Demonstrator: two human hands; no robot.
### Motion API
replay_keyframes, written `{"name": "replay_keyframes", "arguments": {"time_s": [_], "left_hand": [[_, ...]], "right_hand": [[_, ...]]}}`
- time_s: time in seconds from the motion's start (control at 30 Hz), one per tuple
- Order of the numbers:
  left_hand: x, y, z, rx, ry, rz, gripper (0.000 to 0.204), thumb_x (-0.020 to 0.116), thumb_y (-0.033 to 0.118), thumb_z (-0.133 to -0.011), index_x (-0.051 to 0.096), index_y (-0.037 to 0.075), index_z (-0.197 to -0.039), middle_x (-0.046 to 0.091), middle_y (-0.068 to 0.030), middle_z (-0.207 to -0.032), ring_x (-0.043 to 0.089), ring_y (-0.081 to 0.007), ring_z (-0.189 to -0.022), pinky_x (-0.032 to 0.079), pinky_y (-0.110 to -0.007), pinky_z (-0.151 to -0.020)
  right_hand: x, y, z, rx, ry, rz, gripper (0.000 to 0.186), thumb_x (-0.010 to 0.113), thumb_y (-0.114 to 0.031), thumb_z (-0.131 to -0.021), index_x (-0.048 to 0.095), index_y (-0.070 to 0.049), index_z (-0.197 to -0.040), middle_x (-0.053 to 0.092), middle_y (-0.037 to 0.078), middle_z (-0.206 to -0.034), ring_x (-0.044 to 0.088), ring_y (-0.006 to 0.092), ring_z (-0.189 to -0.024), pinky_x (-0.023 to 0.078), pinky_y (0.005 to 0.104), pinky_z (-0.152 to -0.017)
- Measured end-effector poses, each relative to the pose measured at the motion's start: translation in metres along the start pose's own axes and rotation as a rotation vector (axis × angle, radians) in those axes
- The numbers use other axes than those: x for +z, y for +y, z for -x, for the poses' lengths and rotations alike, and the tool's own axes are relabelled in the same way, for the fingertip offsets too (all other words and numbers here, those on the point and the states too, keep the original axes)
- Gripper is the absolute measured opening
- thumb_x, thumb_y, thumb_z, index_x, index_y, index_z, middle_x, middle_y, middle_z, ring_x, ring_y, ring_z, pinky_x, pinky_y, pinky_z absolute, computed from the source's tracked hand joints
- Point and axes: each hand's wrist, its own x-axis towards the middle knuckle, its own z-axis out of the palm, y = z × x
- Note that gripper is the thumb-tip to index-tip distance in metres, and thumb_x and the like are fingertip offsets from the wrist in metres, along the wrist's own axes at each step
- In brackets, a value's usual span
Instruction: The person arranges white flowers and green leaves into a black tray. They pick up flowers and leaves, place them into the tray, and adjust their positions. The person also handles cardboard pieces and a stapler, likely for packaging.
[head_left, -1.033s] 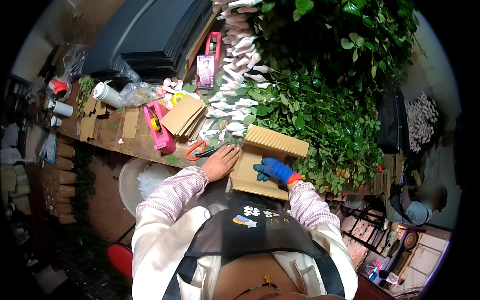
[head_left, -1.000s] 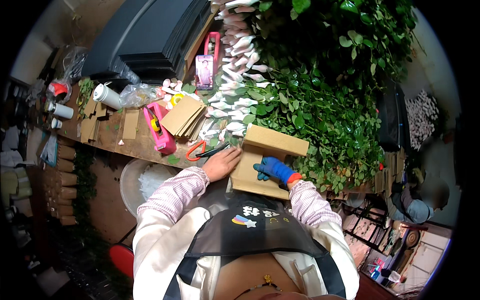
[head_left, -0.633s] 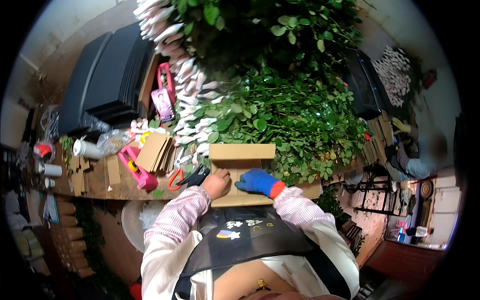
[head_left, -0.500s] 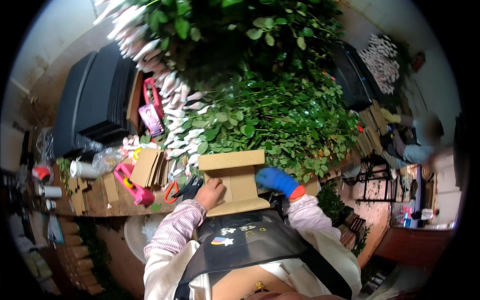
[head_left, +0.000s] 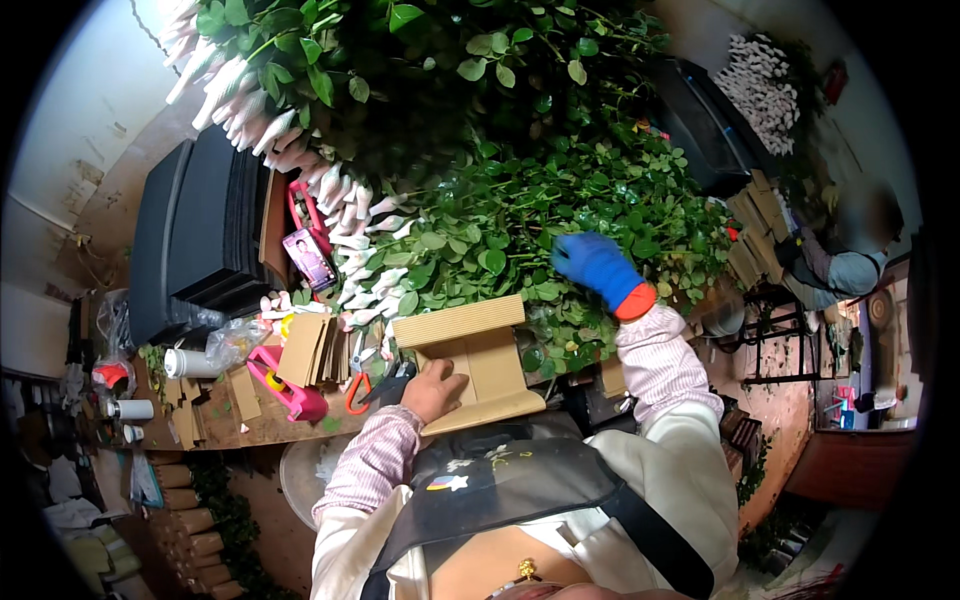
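Note:
A folded corrugated cardboard wrap (head_left: pixel 485 372) lies at the table's front edge, its back flap standing up. My bare left hand (head_left: pixel 436 391) grips its left side, fingers resting on the inner face. Over the leafy rose stems (head_left: pixel 470 220) is my right hand (head_left: pixel 597 268) in a blue glove with a red cuff. Its fingertips are among the leaves, and whether they hold a stem I cannot make out. Rose heads in white net sleeves (head_left: pixel 350 225) line the left side of the pile. Orange-handled scissors (head_left: pixel 358 393) lie beside my left hand.
Left of the flowers stand dark boards in a stack (head_left: pixel 215 220) and a phone (head_left: pixel 309 258). Small cardboard pieces (head_left: pixel 308 350) and a pink tape dispenser (head_left: pixel 287 385) lie nearer. A co-worker (head_left: pixel 845 255) is at the far right, near a black metal rack (head_left: pixel 785 345).
My right hand has moved from the right side of the cardboard wrap up and away onto the rose stems. My left hand stays on the cardboard. The whole view has shifted slightly.

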Motion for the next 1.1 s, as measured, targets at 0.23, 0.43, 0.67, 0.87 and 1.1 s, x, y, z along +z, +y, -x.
{"name": "replay_keyframes", "arguments": {"time_s": [0.23, 0.43, 0.67, 0.87, 1.1], "left_hand": [[0.003, -0.002, -0.014, 0.039, -0.027, -0.022, 0.057, 0.084, 0.025, -0.071, 0.065, 0.020, -0.125, 0.051, -0.0120, -0.125, 0.052, -0.0334, -0.120, 0.050, -0.042, -0.098], [0.013, -0.007, -0.002, 0.022, 0.015, -0.011, 0.059, 0.086, 0.027, -0.069, 0.065, 0.021, -0.124, 0.051, -0.0128, -0.126, 0.053, -0.0342, -0.118, 0.051, -0.042, -0.097], [0.013, -0.011, 0.001, 0.040, 0.010, -0.036, 0.057, 0.085, 0.025, -0.070, 0.066, 0.019, -0.123, 0.052, -0.0154, -0.126, 0.053, -0.0344, -0.119, 0.050, -0.041, -0.099], [0.012, -0.008, -0.004, 0.039, 0.041, -0.001, 0.055, 0.084, 0.029, -0.072, 0.066, 0.019, -0.122, 0.052, -0.0133, -0.125, 0.054, -0.0329, -0.118, 0.051, -0.040, -0.099], [0.005, -0.004, -0.002, -0.001, 0.121, 0.205, 0.092, 0.088, 0.036, -0.072, 0.042, 0.006, -0.146, 0.056, -0.0211, -0.133, 0.053, -0.0390, -0.123, 0.047, -0.043, -0.102]], "right_hand": [[0.077, 0.008, -0.056, -0.039, 0.347, 0.313, 0.018, 0.066, -0.024, -0.084, 0.069, -0.016, -0.100, 0.069, 0.011, -0.102, 0.064, 0.0304, -0.106, 0.047, 0.0438, -0.092], [0.000, -0.023, -0.017, -0.248, 0.726, 0.019, 0.015, 0.066, -0.021, -0.086, 0.063, -0.011, -0.097, 0.066, 0.011, -0.094, 0.063, 0.0322, -0.095, 0.048, 0.0463, -0.084], [-0.022, -0.014, 0.014, -0.481, 0.902, -0.043, 0.027, 0.068, -0.018, -0.085, 0.065, -0.013, -0.112, 0.068, 0.010, -0.099, 0.064, 0.0323, -0.095, 0.049, 0.0437, -0.086], [-0.036, 0.009, 0.043, -0.472, 0.980, -0.009, 0.037, 0.068, -0.009, -0.083, 0.068, -0.017, -0.119, 0.070, 0.007, -0.110, 0.064, 0.0298, -0.103, 0.049, 0.0451, -0.091], [-0.011, 0.010, 0.147, -0.427, 0.436, -0.176, 0.028, 0.067, -0.012, -0.084, 0.071, -0.017, -0.112, 0.072, 0.008, -0.106, 0.067, 0.0307, -0.097, 0.052, 0.0442, -0.087]]}}
